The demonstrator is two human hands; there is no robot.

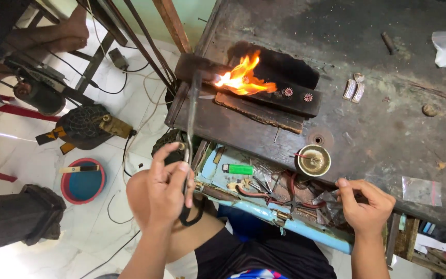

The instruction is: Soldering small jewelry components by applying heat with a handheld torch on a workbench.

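My left hand [167, 188] grips the handle of a long dark blowtorch [193, 103] whose tip points at a charred wooden block [285, 101]. An orange flame [241, 77] burns at the tip, over the block's left end. Two small round reddish ornaments [297, 94] lie on the block to the right of the flame. My right hand [365, 206] rests at the bench's front edge, its fingers pinched on a small crumpled clear plastic bag [328, 198]. A small brass bowl [314, 159] stands just left of that hand.
An open drawer [264, 191] under the bench holds a green lighter [238, 169], pliers and small tools. On the dark bench [388, 129] lie silver pieces [353, 89] and plastic bags. A red-rimmed basin [82, 181] stands on the tiled floor, left. Another person's hand [73, 28] shows top left.
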